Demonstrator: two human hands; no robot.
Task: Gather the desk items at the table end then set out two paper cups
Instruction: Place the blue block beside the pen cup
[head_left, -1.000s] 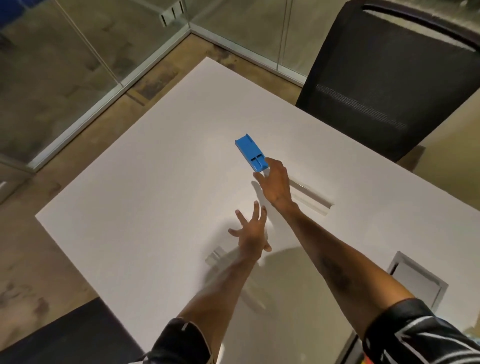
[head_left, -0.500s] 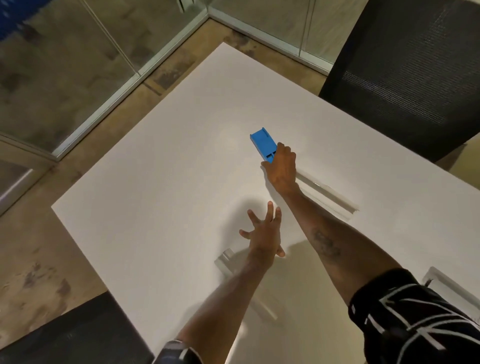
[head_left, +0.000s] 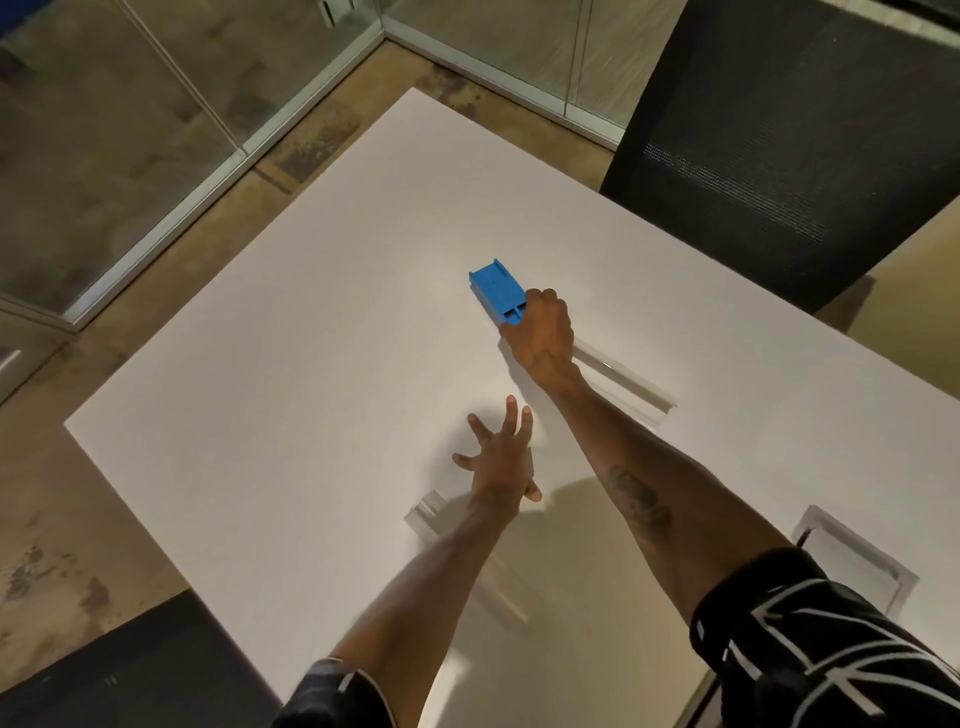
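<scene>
A flat blue plastic block (head_left: 496, 292) lies on the white table (head_left: 291, 364), near its middle. My right hand (head_left: 543, 335) reaches far forward and covers the block's near end, fingers curled over it. My left hand (head_left: 501, 457) hovers lower over the table with fingers spread, holding nothing. No paper cups are in view.
A black mesh chair (head_left: 789, 135) stands at the table's far right side. Another dark chair (head_left: 130, 675) sits at the near left corner. Slots (head_left: 623, 382) and a square cable hatch (head_left: 857, 561) are cut into the tabletop. Glass walls (head_left: 130, 130) enclose the far corner.
My right hand has closed further over the blue block's near end. My left hand stays spread over the table. The camera has shifted slightly.
</scene>
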